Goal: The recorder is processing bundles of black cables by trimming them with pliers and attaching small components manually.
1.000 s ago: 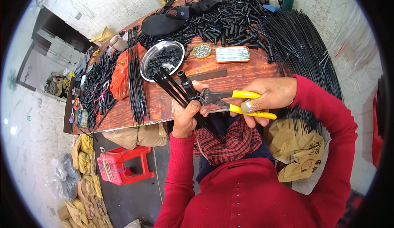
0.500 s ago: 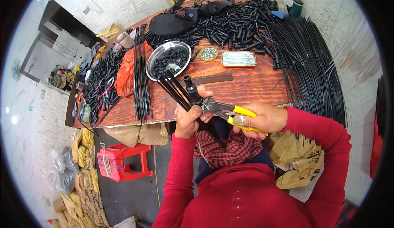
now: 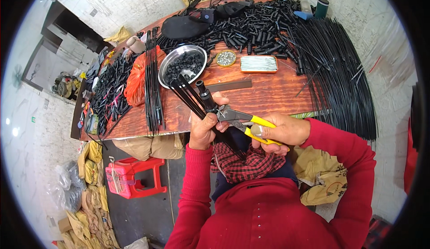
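Observation:
My left hand [image 3: 202, 130] is closed around a bundle of thin black rods [image 3: 186, 99] and a short, thick black tube fitting [image 3: 206, 96] with a stepped end. A thin silvery wire [image 3: 220, 110] sticks out at the side of the fitting, by the fingers. My right hand [image 3: 284, 130] grips pliers [image 3: 262, 121] with yellow handles. The metal jaws reach the wire beside my left fingertips; whether they bite on it is too small to tell. The lower ends of the rods slant down over a red checked cloth [image 3: 242, 164] on my lap.
Ahead on the wooden table [image 3: 277, 94] are a steel bowl [image 3: 162, 70] of small black parts, a round yellow dish [image 3: 225, 58] of silvery pieces, a tray [image 3: 259, 64] of thin wires and a flat brown bar [image 3: 230, 85]. Black tubes [image 3: 260, 36] and long rods [image 3: 347, 76] lie behind and right.
Both hands, with the rods, fitting and pliers, have shifted slightly left in the view. The table things have shifted a little the same way. Both grips stay the same.

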`<action>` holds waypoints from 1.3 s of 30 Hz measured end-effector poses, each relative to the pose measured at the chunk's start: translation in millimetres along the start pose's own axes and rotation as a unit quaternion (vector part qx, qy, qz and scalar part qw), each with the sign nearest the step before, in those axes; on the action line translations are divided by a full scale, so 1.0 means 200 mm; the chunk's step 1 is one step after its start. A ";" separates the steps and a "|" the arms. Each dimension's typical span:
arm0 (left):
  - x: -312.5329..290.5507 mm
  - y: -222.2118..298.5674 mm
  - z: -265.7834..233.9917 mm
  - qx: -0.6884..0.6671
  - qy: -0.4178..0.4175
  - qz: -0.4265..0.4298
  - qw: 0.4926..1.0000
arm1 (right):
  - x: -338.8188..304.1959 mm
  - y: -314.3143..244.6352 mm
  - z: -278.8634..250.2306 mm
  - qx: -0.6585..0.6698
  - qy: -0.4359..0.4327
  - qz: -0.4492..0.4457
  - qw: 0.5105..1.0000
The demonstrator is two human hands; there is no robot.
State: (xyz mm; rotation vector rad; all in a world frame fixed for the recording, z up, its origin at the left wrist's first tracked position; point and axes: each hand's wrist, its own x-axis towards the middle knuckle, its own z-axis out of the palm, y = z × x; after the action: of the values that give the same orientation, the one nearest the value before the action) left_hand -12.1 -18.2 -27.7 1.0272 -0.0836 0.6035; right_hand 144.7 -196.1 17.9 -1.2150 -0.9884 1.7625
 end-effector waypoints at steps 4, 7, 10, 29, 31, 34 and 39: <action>0.00 -0.01 -0.02 -0.023 -0.017 0.005 1.000 | 0.06 0.08 -0.04 0.057 -0.083 -0.048 0.994; 0.01 -0.02 -0.01 -0.027 -0.013 0.005 1.000 | 0.08 0.11 -0.06 0.088 -0.094 -0.067 0.989; 0.00 -0.01 -0.05 -0.005 0.036 0.004 0.999 | 0.08 0.10 -0.08 0.014 -0.051 -0.074 0.996; -0.01 0.04 -0.13 0.052 0.113 0.000 0.992 | 0.11 -0.06 -0.01 -0.223 0.184 -0.168 0.942; -0.01 0.05 -0.12 0.060 0.129 0.020 0.990 | 0.17 -0.05 0.03 -0.145 0.266 -0.165 0.939; -0.01 0.03 -0.10 0.054 0.147 0.011 0.988 | 0.25 -0.01 0.06 -0.223 0.331 -0.242 0.884; -0.02 0.03 -0.10 0.036 0.171 0.005 0.985 | 0.35 -0.07 0.10 -0.272 0.368 -0.320 0.829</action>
State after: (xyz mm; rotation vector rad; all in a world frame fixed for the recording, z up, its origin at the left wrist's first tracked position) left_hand -21.5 -1.8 -34.8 0.9808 0.2356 0.7893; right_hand 109.0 -130.3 10.5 -1.4889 -1.2335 0.4025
